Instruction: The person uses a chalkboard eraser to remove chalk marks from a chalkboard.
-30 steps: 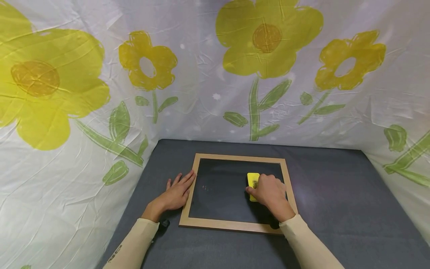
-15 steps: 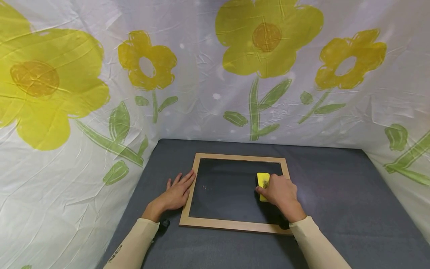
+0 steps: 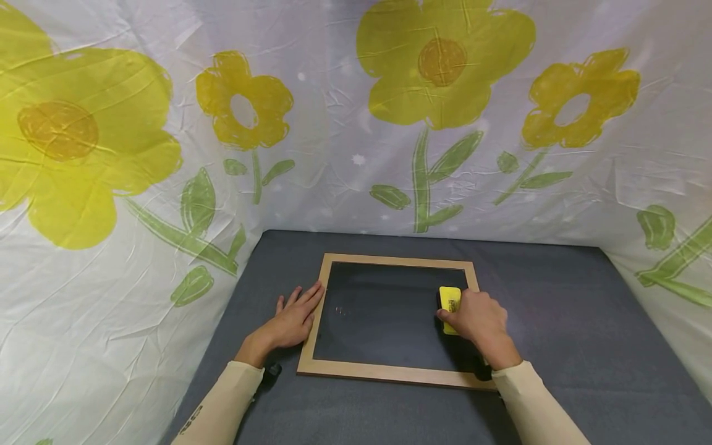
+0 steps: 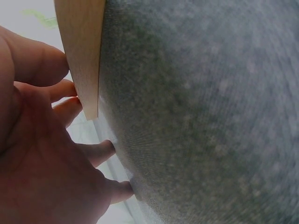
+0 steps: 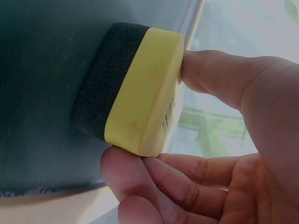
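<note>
A chalkboard (image 3: 384, 315) with a light wooden frame (image 3: 389, 373) lies flat on the dark cloth. My right hand (image 3: 481, 318) grips a board eraser (image 3: 449, 300) near the board's right side. Up close in the right wrist view, the eraser (image 5: 145, 88) has a yellow back and a black felt face, which meets the dark surface; thumb and fingers hold its yellow sides. At the left, my left hand (image 3: 290, 321) is spread, fingertips against the frame's left edge. Its outer fingers reach down to the cloth in the left wrist view, beside the frame (image 4: 84, 56).
A few small pale marks (image 3: 340, 311) show on the board's left part. Dark grey cloth (image 3: 567, 334) covers the table around the board. A white curtain with yellow flowers (image 3: 334, 154) stands behind and at both sides.
The right hand has slid the eraser rightward across the board, from right of centre to beside the right frame edge. Left hand and board stay in place.
</note>
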A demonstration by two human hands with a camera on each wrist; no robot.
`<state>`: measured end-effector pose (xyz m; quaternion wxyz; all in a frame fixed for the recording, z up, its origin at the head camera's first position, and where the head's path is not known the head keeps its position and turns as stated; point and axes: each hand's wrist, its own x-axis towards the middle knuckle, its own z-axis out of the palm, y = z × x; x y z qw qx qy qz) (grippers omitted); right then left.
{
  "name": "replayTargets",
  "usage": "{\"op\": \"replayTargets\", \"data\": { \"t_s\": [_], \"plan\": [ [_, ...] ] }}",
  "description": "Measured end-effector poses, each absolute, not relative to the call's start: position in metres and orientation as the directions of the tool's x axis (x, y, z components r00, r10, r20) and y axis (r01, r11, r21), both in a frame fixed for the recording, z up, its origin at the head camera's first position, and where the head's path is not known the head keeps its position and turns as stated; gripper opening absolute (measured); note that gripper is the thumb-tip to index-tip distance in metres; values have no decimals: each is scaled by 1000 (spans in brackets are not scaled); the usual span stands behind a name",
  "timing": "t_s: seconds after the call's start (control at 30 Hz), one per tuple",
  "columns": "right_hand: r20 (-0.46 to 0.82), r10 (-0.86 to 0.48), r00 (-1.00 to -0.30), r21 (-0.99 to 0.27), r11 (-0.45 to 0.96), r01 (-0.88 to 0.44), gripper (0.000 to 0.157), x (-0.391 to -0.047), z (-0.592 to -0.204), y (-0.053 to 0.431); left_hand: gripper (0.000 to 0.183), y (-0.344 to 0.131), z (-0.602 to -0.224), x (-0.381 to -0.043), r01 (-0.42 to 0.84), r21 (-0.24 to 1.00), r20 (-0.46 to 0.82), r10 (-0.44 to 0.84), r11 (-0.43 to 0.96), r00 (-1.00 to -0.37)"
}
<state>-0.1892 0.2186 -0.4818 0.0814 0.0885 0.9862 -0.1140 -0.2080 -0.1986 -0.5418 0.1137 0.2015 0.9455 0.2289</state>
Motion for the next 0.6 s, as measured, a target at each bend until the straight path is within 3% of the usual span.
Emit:
{"op": "replayTargets", "data": {
  "t_s": [0.6],
  "plan": [
    [-199, 200, -959, -204, 949, 240, 73, -184, -479, 238, 65, -198, -542, -208, 321, 480, -124, 426, 817, -896]
  ]
}}
